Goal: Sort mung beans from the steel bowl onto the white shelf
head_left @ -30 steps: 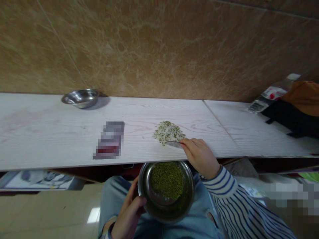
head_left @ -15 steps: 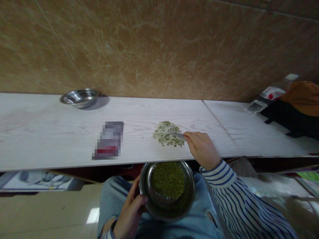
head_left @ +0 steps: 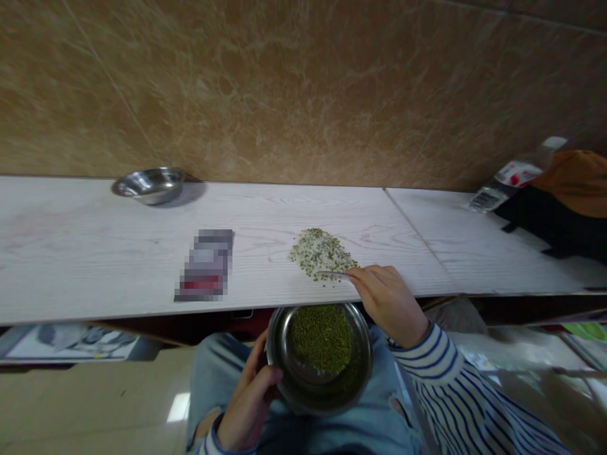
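Note:
My left hand (head_left: 251, 401) grips the left rim of a steel bowl (head_left: 364, 373), with the thumb over the edge. The bowl rests over my lap just below the table's front edge and holds green mung beans (head_left: 322, 338). Between the fingers of my right hand (head_left: 386, 300) is a thin metal spoon (head_left: 332, 274), its bowl end seen nearly edge-on. The spoon lies at the near side of a pile of white rice grains mixed with green beans (head_left: 320, 249) on the table.
A second steel bowl (head_left: 150, 186) stands at the back left by the wall. A blurred-out dark packet or device (head_left: 205, 265) lies left of the pile. At the far right are a plastic bottle (head_left: 509, 177) and a black and orange bag (head_left: 569, 196).
My right hand has drawn the spoon from the middle of the pile toward its near edge. Some grains have spread to the near right. My left hand and the bowl hold nearly still.

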`<state>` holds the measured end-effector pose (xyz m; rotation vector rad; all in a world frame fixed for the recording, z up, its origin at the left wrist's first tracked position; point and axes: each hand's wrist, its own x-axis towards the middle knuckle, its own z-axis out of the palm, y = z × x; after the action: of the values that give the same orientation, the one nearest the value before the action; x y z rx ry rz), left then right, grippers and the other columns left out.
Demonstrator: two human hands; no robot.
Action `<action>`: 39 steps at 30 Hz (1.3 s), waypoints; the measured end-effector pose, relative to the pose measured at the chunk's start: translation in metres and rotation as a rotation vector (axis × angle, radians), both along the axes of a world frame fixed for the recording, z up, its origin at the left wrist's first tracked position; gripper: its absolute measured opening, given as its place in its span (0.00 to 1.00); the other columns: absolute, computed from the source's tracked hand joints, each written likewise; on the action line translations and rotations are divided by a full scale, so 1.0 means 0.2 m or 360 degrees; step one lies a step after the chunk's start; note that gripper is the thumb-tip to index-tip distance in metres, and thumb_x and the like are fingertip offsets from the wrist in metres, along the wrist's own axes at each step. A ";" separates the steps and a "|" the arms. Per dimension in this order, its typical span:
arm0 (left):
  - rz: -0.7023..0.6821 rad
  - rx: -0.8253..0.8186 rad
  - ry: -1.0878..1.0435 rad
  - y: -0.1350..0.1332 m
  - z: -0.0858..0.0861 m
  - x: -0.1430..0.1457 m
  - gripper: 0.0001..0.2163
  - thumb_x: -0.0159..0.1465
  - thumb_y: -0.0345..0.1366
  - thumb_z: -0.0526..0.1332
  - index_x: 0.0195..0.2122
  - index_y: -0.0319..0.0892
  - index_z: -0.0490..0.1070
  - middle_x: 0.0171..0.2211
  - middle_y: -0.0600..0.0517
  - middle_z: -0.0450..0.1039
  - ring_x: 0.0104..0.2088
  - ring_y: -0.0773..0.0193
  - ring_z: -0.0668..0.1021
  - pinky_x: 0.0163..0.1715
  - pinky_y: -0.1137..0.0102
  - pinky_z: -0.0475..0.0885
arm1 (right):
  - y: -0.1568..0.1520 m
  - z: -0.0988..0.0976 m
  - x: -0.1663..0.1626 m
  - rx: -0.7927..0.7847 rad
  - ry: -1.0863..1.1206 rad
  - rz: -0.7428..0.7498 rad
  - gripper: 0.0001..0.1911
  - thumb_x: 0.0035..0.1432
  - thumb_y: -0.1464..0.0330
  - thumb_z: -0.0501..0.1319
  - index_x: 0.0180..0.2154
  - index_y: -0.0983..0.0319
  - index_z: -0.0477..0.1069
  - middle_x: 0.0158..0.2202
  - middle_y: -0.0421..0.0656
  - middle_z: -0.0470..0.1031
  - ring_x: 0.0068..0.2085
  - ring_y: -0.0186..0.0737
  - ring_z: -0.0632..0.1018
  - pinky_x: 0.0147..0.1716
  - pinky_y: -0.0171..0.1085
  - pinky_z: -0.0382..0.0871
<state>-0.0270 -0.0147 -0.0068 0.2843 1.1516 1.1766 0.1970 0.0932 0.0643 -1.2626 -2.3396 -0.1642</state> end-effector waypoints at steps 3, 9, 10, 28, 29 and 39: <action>-0.0023 -0.0003 -0.0006 0.00 0.00 0.00 0.30 0.48 0.29 0.60 0.55 0.47 0.63 0.41 0.50 0.74 0.33 0.61 0.73 0.27 0.68 0.70 | 0.00 -0.01 0.01 0.0010 0.0017 -0.0044 0.10 0.64 0.70 0.51 0.43 0.63 0.69 0.36 0.46 0.76 0.39 0.39 0.74 0.40 0.39 0.62; -0.0046 -0.0013 0.0015 -0.01 0.00 0.00 0.32 0.48 0.29 0.60 0.57 0.47 0.61 0.41 0.50 0.74 0.32 0.60 0.73 0.25 0.68 0.70 | -0.03 -0.01 -0.01 -0.0038 -0.0008 0.0009 0.10 0.63 0.71 0.52 0.43 0.63 0.69 0.37 0.45 0.77 0.40 0.40 0.74 0.41 0.39 0.61; -0.0046 -0.0011 0.0013 0.00 0.00 0.00 0.32 0.48 0.29 0.60 0.57 0.47 0.61 0.40 0.50 0.74 0.32 0.60 0.73 0.25 0.68 0.70 | -0.04 0.00 -0.01 -0.0046 -0.0008 0.0013 0.10 0.63 0.71 0.52 0.43 0.63 0.69 0.37 0.45 0.77 0.40 0.40 0.74 0.41 0.39 0.61; -0.0044 -0.0016 -0.0001 0.00 0.01 0.03 0.33 0.46 0.29 0.60 0.57 0.50 0.63 0.41 0.52 0.74 0.35 0.59 0.73 0.28 0.69 0.69 | -0.13 0.00 0.15 -0.0016 -0.0070 -0.0126 0.11 0.64 0.70 0.51 0.42 0.64 0.70 0.35 0.45 0.76 0.37 0.39 0.74 0.40 0.39 0.61; -0.0046 -0.0008 -0.0004 0.00 0.01 0.03 0.33 0.46 0.29 0.60 0.57 0.49 0.63 0.41 0.52 0.75 0.35 0.59 0.73 0.28 0.69 0.69 | -0.13 0.00 0.15 -0.0009 -0.0065 -0.0137 0.10 0.64 0.70 0.51 0.42 0.64 0.69 0.35 0.45 0.76 0.38 0.39 0.74 0.40 0.39 0.61; -0.0054 -0.0001 0.0028 0.00 0.03 0.04 0.32 0.46 0.29 0.60 0.56 0.48 0.63 0.40 0.52 0.75 0.32 0.61 0.73 0.26 0.70 0.69 | -0.16 0.00 0.10 -0.0053 -0.0045 -0.0081 0.10 0.63 0.71 0.51 0.43 0.63 0.68 0.36 0.45 0.75 0.39 0.39 0.74 0.40 0.39 0.62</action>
<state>-0.0186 -0.0140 -0.0016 0.3134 1.1585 1.1457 0.2166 0.0612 0.0635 -1.3446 -2.3444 -0.1611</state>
